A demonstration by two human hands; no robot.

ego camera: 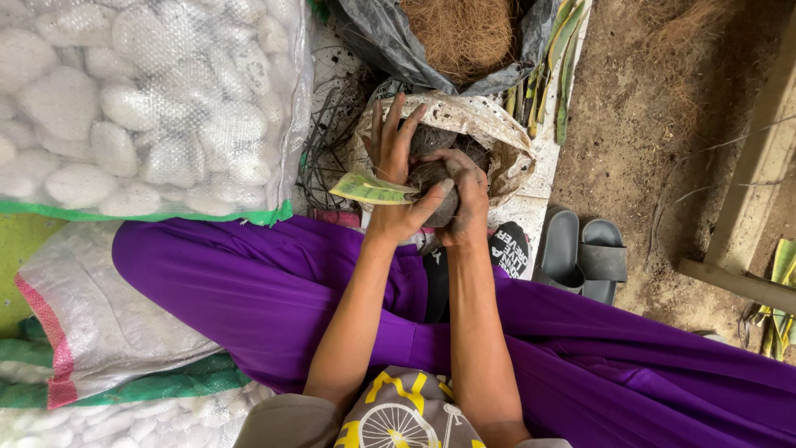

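A: From the head camera, where is the soil ball [431, 178]?

B: Right over the open mouth of the dirty white sack [497, 133], pressed between both hands. The left hand [398, 178] cups it from the left, thumb hooked under its near side, fingers spread and pointing away toward the sack. The right hand [464, 195] lies closed over its top and right side, palm down.

A: Which hand is nearer it?

B: Both touch it, so neither. The ball looks roughly round; I cannot make out a long axis.

A: And the green-and-yellow leaf [369, 189]?

B: It sticks out leftward from the ball, passing under the left hand, away from the sack.

A: Counts?

B: One ball, one leaf, one dirty sack. Behind that sack, one dark bag of brown coconut fibre [460, 33]. Left of it, one mesh sack of white pebbles [141, 99]. Right of it, two grey slippers [580, 249].
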